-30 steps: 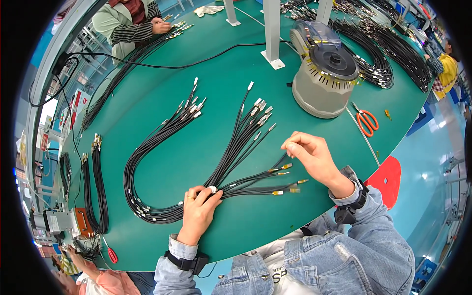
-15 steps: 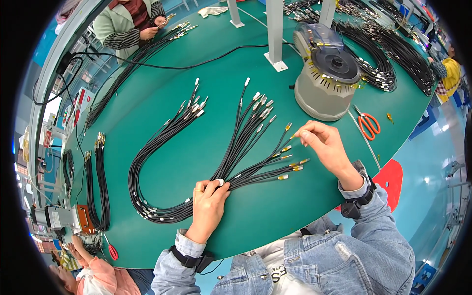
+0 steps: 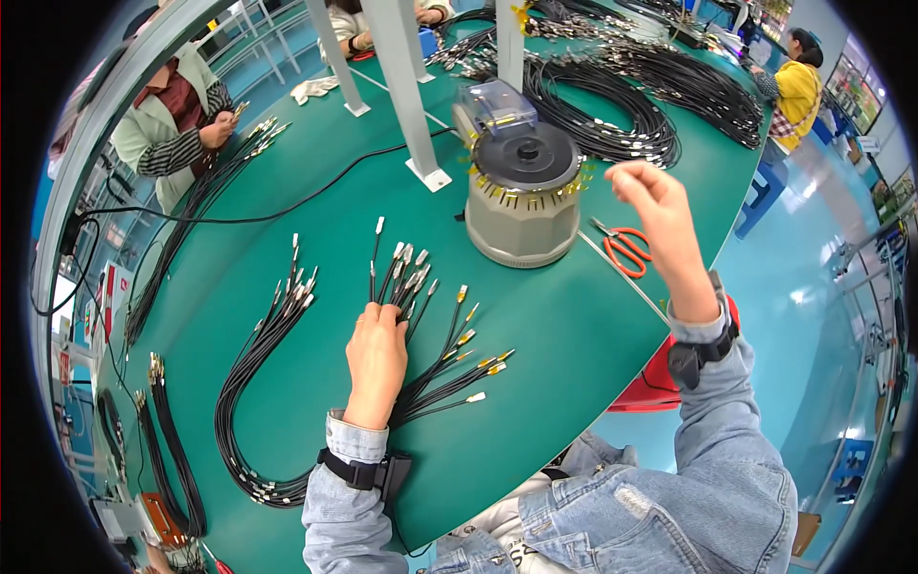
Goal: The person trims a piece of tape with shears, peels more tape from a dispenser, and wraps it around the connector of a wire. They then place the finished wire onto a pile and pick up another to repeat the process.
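My left hand [image 3: 376, 359] lies over a bundle of thin black cables [image 3: 426, 397], its fingers curled on the strands below their white connector ends [image 3: 406, 263]. To its right, several cable ends [image 3: 464, 337] fan out with yellow tape on them. My right hand [image 3: 655, 215] is raised beside the round grey tape dispenser [image 3: 524, 215], thumb and forefinger drawn together. Small yellow tape tabs ring the dispenser's black disc, close to those fingertips. Whether a piece of tape is between them cannot be made out.
Orange-handled pliers [image 3: 626, 251] lie below my right hand. Grey metal posts [image 3: 406, 105] stand behind the dispenser, and a black cord [image 3: 316, 199] crosses the green table [image 3: 545, 383]. More cable bundles [image 3: 612, 124] cover the far side. A co-worker [image 3: 177, 124] handles cables at far left.
My right hand has moved from the taped cable ends up to the dispenser. My left hand has shifted up along the bundle toward the white connectors. The view has turned to the right.
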`<action>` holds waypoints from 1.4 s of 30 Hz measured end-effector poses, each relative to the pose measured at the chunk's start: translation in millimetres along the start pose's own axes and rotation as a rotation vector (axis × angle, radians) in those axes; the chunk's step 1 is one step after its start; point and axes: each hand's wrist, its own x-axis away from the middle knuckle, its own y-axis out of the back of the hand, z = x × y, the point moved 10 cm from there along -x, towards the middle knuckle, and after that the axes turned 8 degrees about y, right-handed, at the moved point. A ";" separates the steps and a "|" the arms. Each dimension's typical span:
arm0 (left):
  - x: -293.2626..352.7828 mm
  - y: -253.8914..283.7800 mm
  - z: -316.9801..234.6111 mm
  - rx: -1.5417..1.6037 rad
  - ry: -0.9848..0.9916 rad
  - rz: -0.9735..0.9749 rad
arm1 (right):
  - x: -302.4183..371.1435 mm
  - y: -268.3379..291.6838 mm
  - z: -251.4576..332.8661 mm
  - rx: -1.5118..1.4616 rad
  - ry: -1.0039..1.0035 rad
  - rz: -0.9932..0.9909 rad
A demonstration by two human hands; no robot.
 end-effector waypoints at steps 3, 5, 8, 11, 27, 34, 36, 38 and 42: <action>-5.9 -7.4 5.7 -0.089 0.048 0.009 | -28.9 20.4 -15.4 0.094 -0.060 0.010; -7.5 -9.6 14.9 -0.031 0.109 0.065 | -44.4 15.5 -25.7 0.136 -0.138 0.080; -10.0 -13.1 20.9 0.040 0.155 0.102 | -50.5 4.8 -44.2 0.233 -0.301 0.219; -9.8 -11.3 27.9 0.112 0.194 0.115 | -49.2 -7.5 -51.2 0.260 -0.385 0.311; -1.8 -16.5 30.1 0.973 0.411 0.257 | -30.3 -47.7 19.7 -0.240 -0.156 0.245; 5.4 -17.4 35.1 1.080 0.384 0.193 | 62.9 -164.2 23.8 -0.541 -0.301 0.388; 8.6 -15.2 29.9 1.155 0.430 0.199 | 77.4 -187.0 17.7 -0.569 -0.335 0.397; 15.8 -13.1 23.4 1.310 0.523 0.215 | 85.5 -200.3 12.9 -0.593 -0.371 0.405; 20.5 4.2 18.3 1.304 0.518 0.166 | 90.5 -216.3 12.6 -0.509 -0.319 0.464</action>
